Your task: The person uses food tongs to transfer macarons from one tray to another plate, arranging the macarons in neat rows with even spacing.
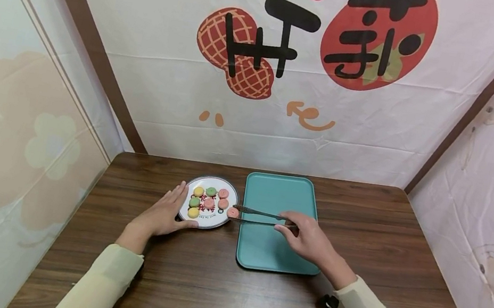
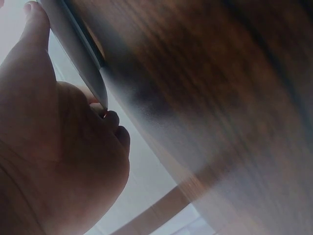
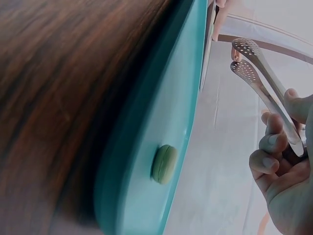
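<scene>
My left hand (image 1: 165, 208) rests against the left rim of a round white plate (image 1: 212, 222), fingers spread fairly straight along it and thumb at the near edge. Several pink, green and yellow macarons sit on this plate. In my right hand (image 1: 306, 236) I grip metal tongs (image 3: 266, 95) with perforated tips. Between those tips is a pink macaron (image 1: 233, 212), over the gap between the plate's right rim and the tray. One green macaron (image 3: 165, 164) lies on the teal tray (image 1: 281, 194); in the head view my right hand hides it.
Plate and tray stand side by side on a dark wood-grain table (image 1: 187, 284). A white printed cloth (image 1: 164, 92) hangs behind the table, with more cloth at both sides. A small black device (image 1: 330, 302) sits below my right wrist.
</scene>
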The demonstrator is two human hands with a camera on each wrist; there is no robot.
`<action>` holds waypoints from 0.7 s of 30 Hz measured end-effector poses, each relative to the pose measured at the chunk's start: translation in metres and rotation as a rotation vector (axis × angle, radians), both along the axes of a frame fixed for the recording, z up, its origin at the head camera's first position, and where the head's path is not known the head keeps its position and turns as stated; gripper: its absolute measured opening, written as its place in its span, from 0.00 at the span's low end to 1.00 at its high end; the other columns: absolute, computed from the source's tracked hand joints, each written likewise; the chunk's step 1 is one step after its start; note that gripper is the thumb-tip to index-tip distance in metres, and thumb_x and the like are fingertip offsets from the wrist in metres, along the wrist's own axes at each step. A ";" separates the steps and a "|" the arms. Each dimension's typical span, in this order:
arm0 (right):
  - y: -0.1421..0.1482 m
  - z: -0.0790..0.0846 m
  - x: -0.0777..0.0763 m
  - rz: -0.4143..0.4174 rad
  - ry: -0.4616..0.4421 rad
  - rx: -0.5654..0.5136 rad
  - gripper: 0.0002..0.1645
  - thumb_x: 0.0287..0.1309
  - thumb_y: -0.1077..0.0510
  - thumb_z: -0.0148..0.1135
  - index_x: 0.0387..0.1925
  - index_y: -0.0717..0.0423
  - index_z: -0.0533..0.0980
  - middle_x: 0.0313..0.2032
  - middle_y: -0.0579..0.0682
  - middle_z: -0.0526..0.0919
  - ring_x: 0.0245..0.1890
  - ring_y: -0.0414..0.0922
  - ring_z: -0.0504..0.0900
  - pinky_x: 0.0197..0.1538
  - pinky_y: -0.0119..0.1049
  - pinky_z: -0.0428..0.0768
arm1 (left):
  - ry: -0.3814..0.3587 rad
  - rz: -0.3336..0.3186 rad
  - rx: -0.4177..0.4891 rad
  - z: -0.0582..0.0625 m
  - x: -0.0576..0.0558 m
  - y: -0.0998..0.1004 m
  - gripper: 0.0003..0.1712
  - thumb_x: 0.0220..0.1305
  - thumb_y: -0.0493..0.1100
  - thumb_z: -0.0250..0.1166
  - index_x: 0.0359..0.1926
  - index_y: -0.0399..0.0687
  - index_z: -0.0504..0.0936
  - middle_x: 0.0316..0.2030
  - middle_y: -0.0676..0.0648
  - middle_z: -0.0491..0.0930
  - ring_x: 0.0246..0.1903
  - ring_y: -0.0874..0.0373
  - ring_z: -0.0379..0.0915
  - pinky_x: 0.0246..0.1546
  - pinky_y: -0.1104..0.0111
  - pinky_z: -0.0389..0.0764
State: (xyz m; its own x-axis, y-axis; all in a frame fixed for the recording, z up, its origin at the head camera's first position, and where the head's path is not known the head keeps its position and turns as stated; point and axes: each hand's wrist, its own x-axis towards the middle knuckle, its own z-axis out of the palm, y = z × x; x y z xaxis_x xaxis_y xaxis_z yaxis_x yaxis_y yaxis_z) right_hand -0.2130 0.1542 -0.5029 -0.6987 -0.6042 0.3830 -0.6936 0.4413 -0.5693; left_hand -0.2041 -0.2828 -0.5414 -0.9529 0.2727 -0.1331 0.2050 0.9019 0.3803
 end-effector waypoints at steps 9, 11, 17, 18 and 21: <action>-0.014 0.003 -0.002 0.004 0.001 0.005 0.21 0.74 0.55 0.69 0.59 0.65 0.83 0.31 0.41 0.81 0.23 0.31 0.69 0.29 0.32 0.78 | 0.001 -0.001 -0.007 0.000 0.000 0.000 0.72 0.69 0.77 0.62 0.85 0.31 0.39 0.86 0.32 0.35 0.85 0.37 0.35 0.84 0.44 0.44; -0.016 0.003 -0.003 0.001 -0.001 0.013 0.21 0.74 0.54 0.69 0.59 0.64 0.84 0.31 0.41 0.81 0.23 0.30 0.69 0.29 0.32 0.77 | 0.003 -0.003 -0.008 0.001 0.000 0.000 0.72 0.69 0.77 0.62 0.85 0.31 0.39 0.85 0.32 0.35 0.85 0.36 0.35 0.84 0.43 0.45; -0.026 0.001 -0.006 0.008 0.005 0.014 0.21 0.75 0.53 0.69 0.59 0.64 0.84 0.27 0.38 0.78 0.21 0.31 0.67 0.27 0.31 0.76 | 0.004 -0.005 -0.002 0.002 0.002 0.000 0.71 0.68 0.76 0.63 0.85 0.30 0.40 0.85 0.31 0.35 0.85 0.36 0.35 0.84 0.43 0.45; -0.027 0.000 -0.007 0.012 0.010 0.012 0.21 0.75 0.53 0.69 0.58 0.64 0.84 0.27 0.38 0.77 0.21 0.31 0.67 0.27 0.31 0.75 | 0.006 -0.005 -0.002 0.002 0.002 0.000 0.71 0.69 0.76 0.63 0.85 0.30 0.40 0.85 0.31 0.36 0.85 0.36 0.35 0.84 0.42 0.45; -0.032 -0.002 -0.009 0.024 0.025 0.010 0.20 0.74 0.53 0.69 0.57 0.64 0.84 0.25 0.38 0.76 0.21 0.30 0.67 0.27 0.30 0.75 | 0.008 -0.005 -0.009 0.002 0.001 0.000 0.71 0.69 0.76 0.63 0.85 0.29 0.40 0.85 0.31 0.36 0.85 0.36 0.36 0.84 0.43 0.45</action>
State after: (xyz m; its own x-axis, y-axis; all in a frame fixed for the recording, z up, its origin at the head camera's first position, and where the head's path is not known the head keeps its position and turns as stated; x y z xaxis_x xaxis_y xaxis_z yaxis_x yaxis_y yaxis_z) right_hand -0.2218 0.1225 -0.5051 -0.6741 -0.6247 0.3941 -0.7182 0.4297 -0.5473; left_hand -0.2031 -0.2825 -0.5396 -0.9526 0.2763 -0.1276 0.2125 0.9040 0.3708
